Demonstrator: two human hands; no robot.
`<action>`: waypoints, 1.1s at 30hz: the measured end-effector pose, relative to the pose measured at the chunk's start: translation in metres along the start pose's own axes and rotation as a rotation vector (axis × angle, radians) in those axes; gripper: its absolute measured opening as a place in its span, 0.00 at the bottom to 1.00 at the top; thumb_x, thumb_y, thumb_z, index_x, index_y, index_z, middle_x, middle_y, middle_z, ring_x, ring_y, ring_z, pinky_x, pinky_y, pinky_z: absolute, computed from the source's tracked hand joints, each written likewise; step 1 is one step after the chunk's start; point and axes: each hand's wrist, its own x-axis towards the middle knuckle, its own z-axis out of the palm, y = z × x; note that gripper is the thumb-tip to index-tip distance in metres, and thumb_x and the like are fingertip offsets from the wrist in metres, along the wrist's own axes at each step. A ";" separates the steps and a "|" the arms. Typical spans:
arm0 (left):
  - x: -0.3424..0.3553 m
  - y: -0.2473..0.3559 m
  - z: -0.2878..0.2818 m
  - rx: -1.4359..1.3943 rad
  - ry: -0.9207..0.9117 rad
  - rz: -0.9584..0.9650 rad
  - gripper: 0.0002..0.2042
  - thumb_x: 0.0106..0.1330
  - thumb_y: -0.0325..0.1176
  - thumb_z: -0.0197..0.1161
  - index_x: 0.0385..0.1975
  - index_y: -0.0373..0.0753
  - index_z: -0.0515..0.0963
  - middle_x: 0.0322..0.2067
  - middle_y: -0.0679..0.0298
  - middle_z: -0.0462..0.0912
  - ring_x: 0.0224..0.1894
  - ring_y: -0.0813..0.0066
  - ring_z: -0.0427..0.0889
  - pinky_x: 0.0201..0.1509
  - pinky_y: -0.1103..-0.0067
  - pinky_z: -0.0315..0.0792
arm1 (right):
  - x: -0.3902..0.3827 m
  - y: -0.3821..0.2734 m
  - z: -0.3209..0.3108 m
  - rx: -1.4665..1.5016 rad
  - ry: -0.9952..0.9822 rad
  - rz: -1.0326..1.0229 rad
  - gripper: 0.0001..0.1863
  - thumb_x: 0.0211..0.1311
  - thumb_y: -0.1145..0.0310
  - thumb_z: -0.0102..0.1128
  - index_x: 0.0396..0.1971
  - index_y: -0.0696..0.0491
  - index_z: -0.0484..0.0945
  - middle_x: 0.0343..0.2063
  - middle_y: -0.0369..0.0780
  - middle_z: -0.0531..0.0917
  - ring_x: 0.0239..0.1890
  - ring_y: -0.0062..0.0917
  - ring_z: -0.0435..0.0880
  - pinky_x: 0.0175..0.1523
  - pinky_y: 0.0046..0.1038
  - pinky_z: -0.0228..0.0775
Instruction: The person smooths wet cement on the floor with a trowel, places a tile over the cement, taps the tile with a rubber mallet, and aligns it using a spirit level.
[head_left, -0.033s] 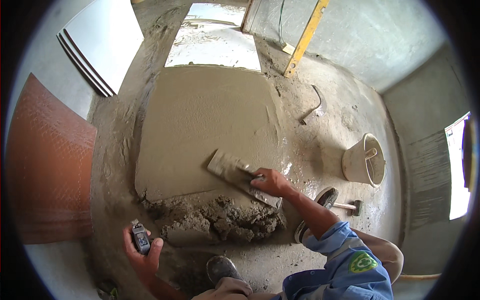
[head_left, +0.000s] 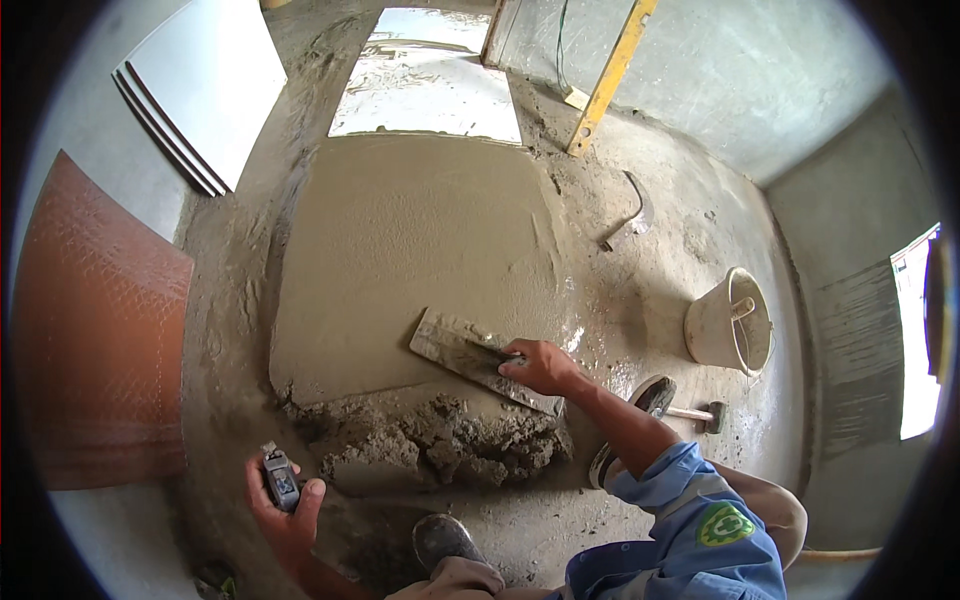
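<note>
Slightly, in the head view, the far end of the trowel (head_left: 442, 341) has shifted toward the crumbly heap (head_left: 468, 440), so its blade covers wet mortar (head_left: 410, 240) nearer that edge; the right hand (head_left: 545, 368) wraps its handle, while the half-curled left hand (head_left: 287, 518) holds a small grey device (head_left: 284, 487).

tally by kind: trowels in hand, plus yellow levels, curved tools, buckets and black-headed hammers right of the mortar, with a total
Trowel in the right hand: 1
Yellow level: 1
Curved tool: 1
Bucket: 1
Black-headed hammer: 1
Total: 5
</note>
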 end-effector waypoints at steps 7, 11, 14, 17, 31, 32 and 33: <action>-0.001 -0.008 -0.004 0.148 0.003 0.002 0.31 0.48 0.37 0.74 0.53 0.35 0.71 0.37 0.62 0.74 0.39 0.76 0.73 0.41 0.78 0.74 | 0.081 0.049 -0.086 0.151 0.350 0.204 0.23 0.57 0.49 0.63 0.44 0.52 0.83 0.35 0.53 0.86 0.41 0.44 0.87 0.46 0.40 0.78; -0.001 0.005 0.005 0.190 0.016 -0.088 0.33 0.48 0.38 0.76 0.55 0.35 0.69 0.39 0.63 0.74 0.41 0.76 0.74 0.43 0.79 0.74 | 0.152 0.103 -0.131 0.063 0.489 0.196 0.25 0.54 0.49 0.66 0.40 0.57 0.84 0.35 0.53 0.86 0.43 0.42 0.87 0.49 0.39 0.76; -0.004 0.002 0.011 0.225 0.058 -0.106 0.34 0.49 0.39 0.77 0.56 0.35 0.69 0.39 0.63 0.74 0.41 0.76 0.74 0.44 0.80 0.75 | 0.177 0.094 -0.145 0.083 0.387 0.243 0.24 0.54 0.50 0.67 0.41 0.56 0.85 0.36 0.51 0.86 0.43 0.39 0.87 0.49 0.37 0.76; -0.001 0.001 0.022 0.229 0.084 -0.033 0.34 0.50 0.39 0.76 0.56 0.35 0.69 0.39 0.63 0.74 0.41 0.76 0.74 0.43 0.79 0.74 | 0.182 0.098 -0.138 0.134 0.276 0.094 0.23 0.55 0.52 0.67 0.41 0.56 0.84 0.37 0.51 0.86 0.43 0.38 0.87 0.49 0.36 0.77; 0.011 -0.006 0.008 0.244 -0.010 -0.020 0.26 0.53 0.36 0.68 0.51 0.38 0.70 0.38 0.66 0.72 0.39 0.78 0.70 0.46 0.79 0.69 | -0.029 0.030 -0.020 -0.195 -0.224 -0.017 0.27 0.66 0.43 0.55 0.58 0.43 0.74 0.34 0.50 0.87 0.40 0.46 0.87 0.48 0.45 0.79; 0.010 -0.008 0.008 0.241 0.003 -0.020 0.26 0.53 0.36 0.68 0.51 0.38 0.70 0.38 0.66 0.72 0.39 0.78 0.70 0.46 0.79 0.69 | -0.026 0.039 -0.026 -0.201 -0.226 -0.029 0.27 0.66 0.43 0.55 0.58 0.43 0.74 0.34 0.50 0.87 0.40 0.46 0.87 0.48 0.45 0.79; 0.011 -0.010 0.009 0.222 0.013 -0.026 0.28 0.50 0.38 0.71 0.51 0.36 0.70 0.36 0.65 0.73 0.38 0.76 0.72 0.44 0.78 0.71 | -0.020 0.047 -0.036 -0.195 -0.139 0.047 0.28 0.65 0.43 0.56 0.58 0.43 0.74 0.35 0.51 0.87 0.41 0.46 0.87 0.49 0.45 0.78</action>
